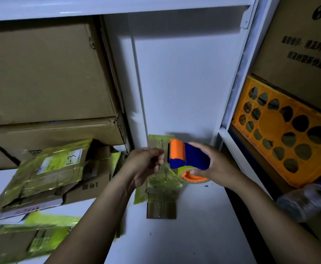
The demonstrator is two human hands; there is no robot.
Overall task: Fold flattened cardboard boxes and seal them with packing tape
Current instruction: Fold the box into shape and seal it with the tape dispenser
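We are seeing a smooth plastic tape dispenser (186, 157), glossy crinkled tape (28, 180) over matt cardboard boxes (91, 189) to its left, a plastic crate (281, 130) to its right, painted metal shelving (232, 82) behind.

Blue-and-orange tape dispenser (186, 156), orange crate (281, 130)

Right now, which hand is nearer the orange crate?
Right. The right hand, gripping the tape dispenser, is left of the orange crate; the left hand is farther left, beyond the dispenser.
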